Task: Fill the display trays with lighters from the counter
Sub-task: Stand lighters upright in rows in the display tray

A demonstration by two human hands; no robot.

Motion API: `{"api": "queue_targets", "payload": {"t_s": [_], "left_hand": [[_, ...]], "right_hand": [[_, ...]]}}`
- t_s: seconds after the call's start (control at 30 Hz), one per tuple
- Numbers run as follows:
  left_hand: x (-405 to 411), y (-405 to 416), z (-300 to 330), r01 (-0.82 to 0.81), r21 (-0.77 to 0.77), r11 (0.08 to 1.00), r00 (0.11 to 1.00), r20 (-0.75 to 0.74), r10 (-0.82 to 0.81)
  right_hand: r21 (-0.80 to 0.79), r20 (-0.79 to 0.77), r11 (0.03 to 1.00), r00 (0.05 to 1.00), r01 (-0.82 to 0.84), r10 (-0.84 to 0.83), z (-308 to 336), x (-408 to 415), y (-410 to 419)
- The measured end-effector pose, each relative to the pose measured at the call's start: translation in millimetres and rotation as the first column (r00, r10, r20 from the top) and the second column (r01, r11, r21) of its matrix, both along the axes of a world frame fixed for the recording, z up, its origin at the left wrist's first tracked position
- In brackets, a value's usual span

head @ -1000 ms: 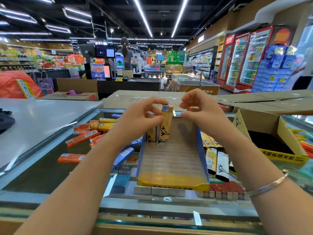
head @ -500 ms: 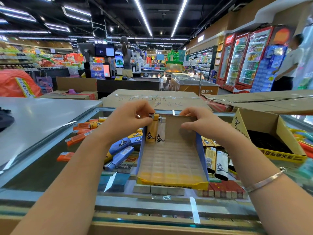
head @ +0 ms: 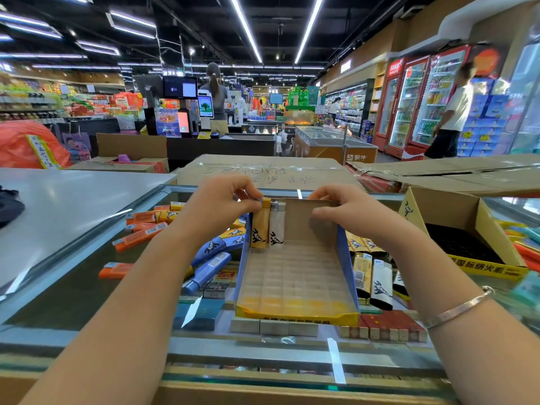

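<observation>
Glass counter (head: 87, 287) in the foreground, bearing the display tray (head: 295, 276), its near rows unfilled. At the tray's far left corner stand a yellow lighter (head: 260, 229) and a white lighter (head: 277, 226). The left hand (head: 222, 206) pinches the yellow lighter's top; the right hand (head: 344, 211) grips the tray's back wall, fingertips hidden behind it. Loose lighters (head: 140, 235) lie left, partly hidden by the forearm. Beyond, a walking person is blurred.

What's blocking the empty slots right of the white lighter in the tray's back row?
Nothing visible. The yellow lighter and white lighter stand at the back left of the display tray; slots to their right are bare. The right hand grips only the back wall.
</observation>
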State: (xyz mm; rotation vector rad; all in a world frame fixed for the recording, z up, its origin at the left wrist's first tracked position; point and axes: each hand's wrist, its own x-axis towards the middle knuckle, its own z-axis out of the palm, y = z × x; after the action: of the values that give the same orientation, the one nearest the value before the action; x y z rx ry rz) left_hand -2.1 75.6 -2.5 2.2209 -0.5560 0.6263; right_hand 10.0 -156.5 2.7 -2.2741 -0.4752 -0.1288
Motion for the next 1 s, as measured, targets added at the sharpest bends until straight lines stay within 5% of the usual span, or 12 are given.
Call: {"api": "queue_targets", "payload": {"t_s": [0.5, 0.63, 0.8, 1.0], "left_hand": [[5.8, 2.0, -2.3, 0.008, 0.032, 0.999, 0.996, -0.091, -0.006], [4.6, -2.6, -5.6, -0.003, 0.11, 0.994, 0.977, -0.212, 0.026], [5.1, -8.3, -7.4, -0.011, 0.087, 0.996, 0.956, -0.29, 0.036], [7.7, -9.2, -9.2, -0.001, 0.031, 1.0, 0.952, -0.305, 0.01]], "right_hand": [[0.009, 0.002, 1.0, 1.0, 0.005, -0.005, -0.6, 1.4, -2.9], [0.167, 0.083, 0.965, 0.973, 0.201, -0.217, 7.8, 1.8, -20.4], [-0.413, 0.034, 0.822, 0.909, 0.392, -0.416, -1.4, 6.2, -35.1], [-0.642, -0.062, 0.691, 0.876, 0.332, -0.479, -15.3, 8.7, -26.5]]}}
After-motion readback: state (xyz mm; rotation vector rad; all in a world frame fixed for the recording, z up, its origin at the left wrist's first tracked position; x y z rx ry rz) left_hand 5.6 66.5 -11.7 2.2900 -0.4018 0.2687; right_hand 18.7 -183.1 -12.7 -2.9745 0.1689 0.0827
